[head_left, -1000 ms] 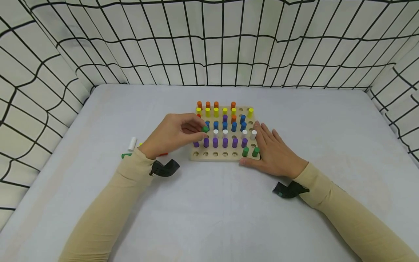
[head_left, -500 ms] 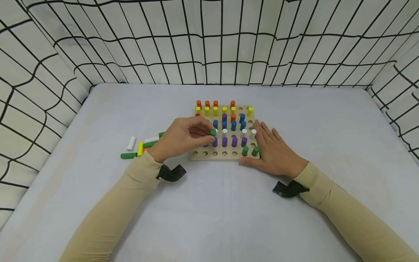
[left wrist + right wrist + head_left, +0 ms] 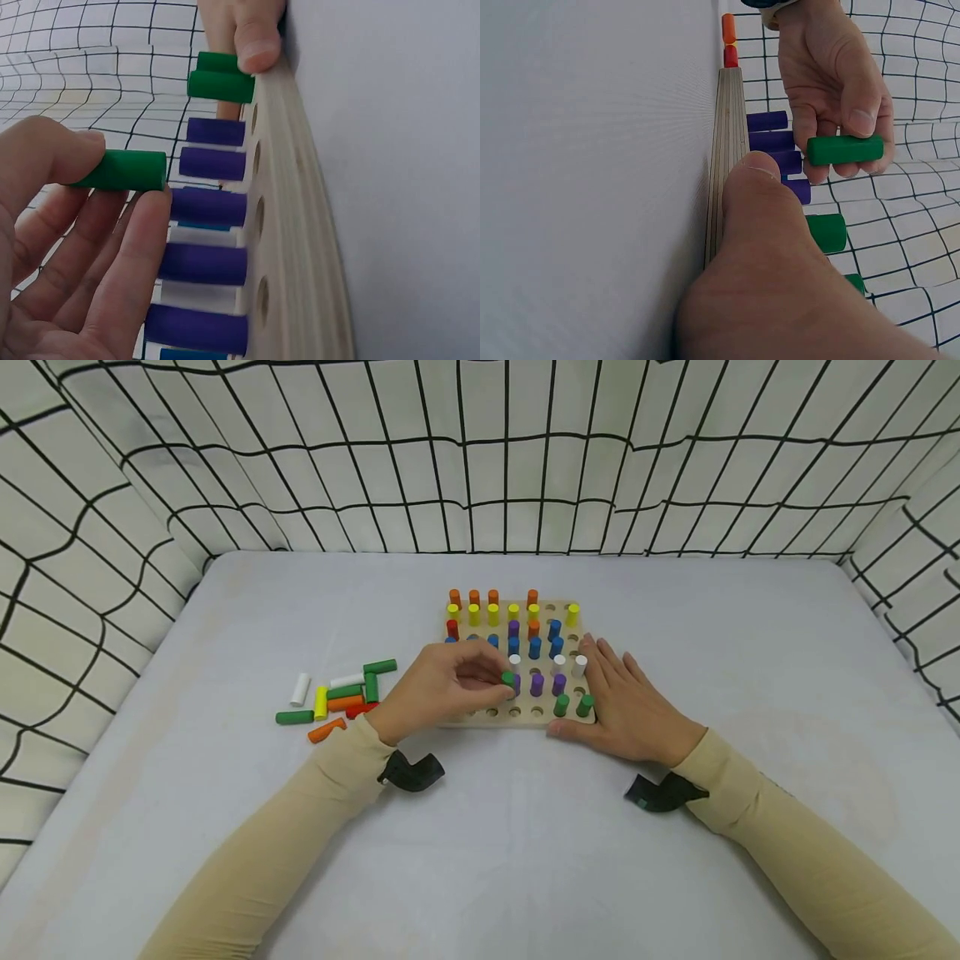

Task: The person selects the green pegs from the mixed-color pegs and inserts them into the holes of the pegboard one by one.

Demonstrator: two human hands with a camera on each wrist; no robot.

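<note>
My left hand (image 3: pixel 468 681) pinches a green peg (image 3: pixel 127 170) between thumb and fingers, over the front part of the wooden pegboard (image 3: pixel 300 225). In the left wrist view that peg is apart from the purple pegs (image 3: pixel 208 204) standing in their row. Two green pegs (image 3: pixel 562 705) stand in the front row at the right end, with bare holes to their left. My right hand (image 3: pixel 630 714) rests along the board's right edge, fingers straight, thumb at the front right corner. Rows of white, blue, yellow (image 3: pixel 513 612) and orange pegs stand farther back.
Loose pegs lie left of the board: green (image 3: pixel 295 717), white (image 3: pixel 300 689), yellow (image 3: pixel 321 702), orange (image 3: pixel 327 730) and a red one (image 3: pixel 362 711) partly behind my left hand. A white wall with a black grid (image 3: pixel 487 468) stands behind the table (image 3: pixel 517 843).
My left hand has moved right and toward the front of the board with the green peg, uncovering the loose pegs and the red peg at the left. The right hand stays in place.
</note>
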